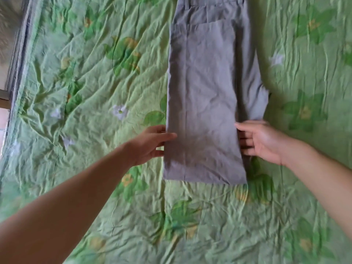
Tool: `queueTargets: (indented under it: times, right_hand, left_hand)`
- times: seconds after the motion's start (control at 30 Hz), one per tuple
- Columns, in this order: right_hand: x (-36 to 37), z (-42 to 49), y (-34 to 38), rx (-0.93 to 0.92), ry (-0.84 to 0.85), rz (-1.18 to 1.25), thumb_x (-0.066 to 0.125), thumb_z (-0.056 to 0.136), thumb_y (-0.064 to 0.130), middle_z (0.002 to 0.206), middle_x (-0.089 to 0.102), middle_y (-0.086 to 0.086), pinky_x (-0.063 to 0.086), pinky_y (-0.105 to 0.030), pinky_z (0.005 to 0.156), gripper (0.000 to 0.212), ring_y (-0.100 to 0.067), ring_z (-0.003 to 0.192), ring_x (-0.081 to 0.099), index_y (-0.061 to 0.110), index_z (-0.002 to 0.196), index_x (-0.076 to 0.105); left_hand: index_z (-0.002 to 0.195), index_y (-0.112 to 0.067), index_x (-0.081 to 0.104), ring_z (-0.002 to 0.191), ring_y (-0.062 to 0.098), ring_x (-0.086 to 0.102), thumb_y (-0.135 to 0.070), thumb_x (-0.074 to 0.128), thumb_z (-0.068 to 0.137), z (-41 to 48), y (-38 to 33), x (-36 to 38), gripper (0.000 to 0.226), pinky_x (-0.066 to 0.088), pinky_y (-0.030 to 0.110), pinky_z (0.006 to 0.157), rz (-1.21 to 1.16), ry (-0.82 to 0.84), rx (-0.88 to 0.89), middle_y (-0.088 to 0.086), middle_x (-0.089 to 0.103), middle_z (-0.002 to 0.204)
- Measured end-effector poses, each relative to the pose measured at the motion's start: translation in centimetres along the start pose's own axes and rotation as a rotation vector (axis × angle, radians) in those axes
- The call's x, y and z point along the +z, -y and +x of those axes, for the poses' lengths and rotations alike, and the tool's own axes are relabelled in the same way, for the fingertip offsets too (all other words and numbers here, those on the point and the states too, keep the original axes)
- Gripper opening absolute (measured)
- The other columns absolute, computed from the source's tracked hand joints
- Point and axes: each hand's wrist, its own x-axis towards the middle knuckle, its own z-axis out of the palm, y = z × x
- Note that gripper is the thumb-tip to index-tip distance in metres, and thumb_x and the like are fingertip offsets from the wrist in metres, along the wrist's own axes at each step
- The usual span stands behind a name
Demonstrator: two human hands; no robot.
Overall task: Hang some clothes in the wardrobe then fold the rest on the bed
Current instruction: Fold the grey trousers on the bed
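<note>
L hand (150, 144) pinches grey trousers (202, 92) L edge, R hand (264, 141) grips R edge

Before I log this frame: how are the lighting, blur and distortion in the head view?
Head view: soft daylight, no glare, a faint shadow on the grey trousers near the hem; head view: motion blur smears the right hand and the green sheet toward the corners, the left hand sharper; head view: wide-angle bending at the sheet's left edge.
</note>
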Motion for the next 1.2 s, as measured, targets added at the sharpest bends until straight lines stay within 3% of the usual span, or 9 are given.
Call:
queueTargets:
  times: [0.3, 0.43, 0.53, 0.63, 0.8, 0.93, 1.0, 1.1, 1.2]
  right_hand:
    - [1.7, -3.4, -8.5, -0.046, -0.138, -0.027, 0.063, 0.096, 0.009, 0.099, 0.073, -0.011, 0.054, -0.036, 0.077, 0.006, -0.020, 0.078, 0.069, 0.012, 0.102, 0.063]
    - [2.0, -3.6, -10.6, -0.086, -0.155, -0.073, 0.060, 0.098, 0.006, 0.100, 0.069, -0.015, 0.055, -0.038, 0.078, 0.009, -0.020, 0.078, 0.066, 0.014, 0.095, 0.061]
    - [2.5, -4.9, -13.1, -0.042, -0.149, -0.076, 0.059, 0.098, 0.005, 0.100, 0.069, -0.013, 0.056, -0.036, 0.074, 0.013, -0.019, 0.076, 0.066, 0.013, 0.088, 0.060]
    - [3.1, -6.9, -16.7, 0.050, -0.135, -0.046, 0.059, 0.098, 0.003, 0.102, 0.070, -0.014, 0.051, -0.038, 0.075, 0.008, -0.023, 0.081, 0.066, 0.012, 0.100, 0.060]
    - [4.4, -9.4, -22.2, 0.197, -0.166, -0.067, 0.057, 0.098, -0.002, 0.116, 0.068, -0.026, 0.054, -0.036, 0.071, 0.022, -0.025, 0.082, 0.065, -0.006, 0.119, 0.056]
    - [4.7, -9.7, -20.3, 0.207, -0.150, -0.062, 0.068, 0.094, 0.014, 0.114, 0.062, -0.011, 0.048, -0.036, 0.075, 0.045, -0.018, 0.086, 0.059, 0.011, 0.135, 0.049]
    - [4.4, -8.9, -17.4, 0.166, -0.146, -0.087, 0.070, 0.094, 0.025, 0.106, 0.061, -0.002, 0.047, -0.036, 0.078, 0.036, -0.015, 0.086, 0.056, 0.023, 0.124, 0.049]
    - [4.1, -6.2, -12.0, 0.026, -0.150, -0.072, 0.068, 0.094, 0.028, 0.105, 0.070, -0.004, 0.050, -0.043, 0.089, 0.017, -0.024, 0.095, 0.066, 0.016, 0.102, 0.060]
    - [4.5, -2.8, -6.0, -0.146, -0.182, -0.039, 0.067, 0.094, 0.023, 0.099, 0.071, -0.006, 0.046, -0.033, 0.075, 0.012, -0.023, 0.084, 0.066, 0.015, 0.090, 0.059]
  left_hand:
    - [0.118, -0.004, 0.064, 0.093, 0.016, 0.071, 0.003, 0.053, 0.098, -4.2, 5.4, 2.3, 0.024, 0.061, 0.027, 0.078, 0.018, -0.066, 0.029, 0.009, 0.073, 0.108]
    - [0.122, 0.003, 0.061, 0.106, 0.026, 0.066, 0.002, 0.053, 0.099, -5.1, 6.7, 2.8, 0.025, 0.057, 0.036, 0.090, 0.109, -0.137, 0.031, 0.018, 0.068, 0.118]
    - [0.117, 0.003, 0.063, 0.099, 0.024, 0.067, 0.002, 0.053, 0.098, -6.2, 9.3, 3.2, 0.021, 0.058, 0.035, 0.087, 0.096, -0.151, -0.025, 0.019, 0.068, 0.114]
    - [0.108, -0.002, 0.066, 0.093, 0.022, 0.068, 0.003, 0.053, 0.098, -8.2, 12.9, 3.3, 0.017, 0.060, 0.033, 0.081, 0.088, -0.133, -0.107, 0.015, 0.070, 0.109]
    - [0.117, 0.000, 0.065, 0.106, 0.028, 0.069, 0.003, 0.052, 0.098, -11.3, 18.4, 3.4, 0.023, 0.058, 0.041, 0.092, 0.098, -0.068, -0.218, 0.016, 0.071, 0.116]
    - [0.103, -0.008, 0.069, 0.087, 0.023, 0.071, -0.010, 0.060, 0.098, -10.6, 16.6, 3.3, 0.011, 0.061, 0.036, 0.078, 0.146, -0.115, -0.185, 0.013, 0.073, 0.102]
    - [0.094, -0.010, 0.067, 0.071, 0.019, 0.067, -0.013, 0.060, 0.098, -9.4, 13.7, 3.2, 0.009, 0.058, 0.029, 0.065, 0.114, -0.175, -0.080, 0.011, 0.068, 0.088]
    - [0.095, -0.015, 0.062, 0.056, 0.008, 0.063, -0.009, 0.059, 0.099, -6.7, 8.3, 3.1, 0.008, 0.053, 0.021, 0.053, 0.020, -0.262, 0.115, 0.001, 0.063, 0.076]
    - [0.112, -0.020, 0.057, 0.059, 0.011, 0.060, -0.006, 0.062, 0.096, -3.0, 3.1, 2.7, 0.022, 0.052, 0.027, 0.058, 0.033, -0.328, 0.295, 0.001, 0.063, 0.077]
